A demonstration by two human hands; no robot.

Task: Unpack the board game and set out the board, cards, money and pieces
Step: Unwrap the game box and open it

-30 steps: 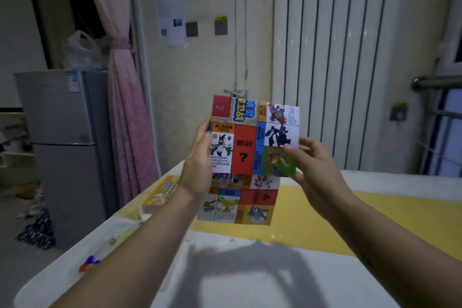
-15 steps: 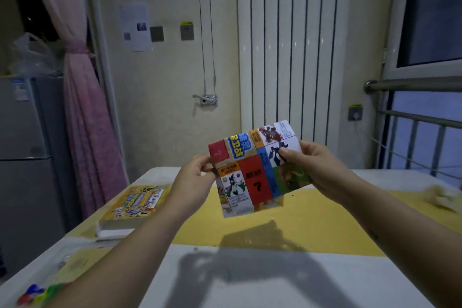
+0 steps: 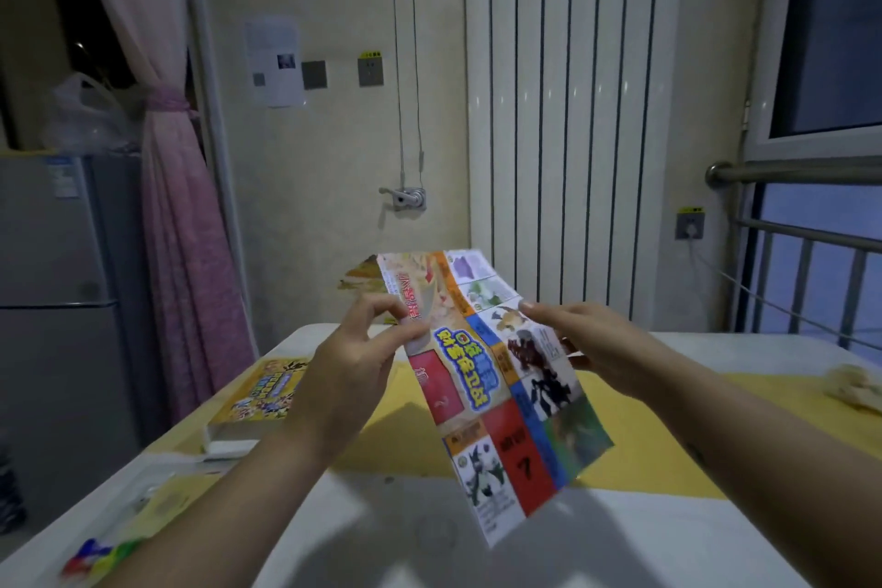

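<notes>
Paper game board [image 3: 496,377] is only partly unfolded, held in the air over the tabletop [image 3: 620,540]. The left hand [image 3: 348,363] grip pinches a folded flap on the board's left side; the right hand [image 3: 596,349] grip holds its right edge. Game box [image 3: 262,392] far left, coloured pieces [image 3: 95,559] front-left; looks early, board not flat, no cards or money visible.

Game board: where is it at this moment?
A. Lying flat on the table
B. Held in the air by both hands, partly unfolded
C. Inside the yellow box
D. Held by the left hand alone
B: the left hand and the right hand each pinch a side of the game board, which hangs partly unfolded above the table.
</notes>
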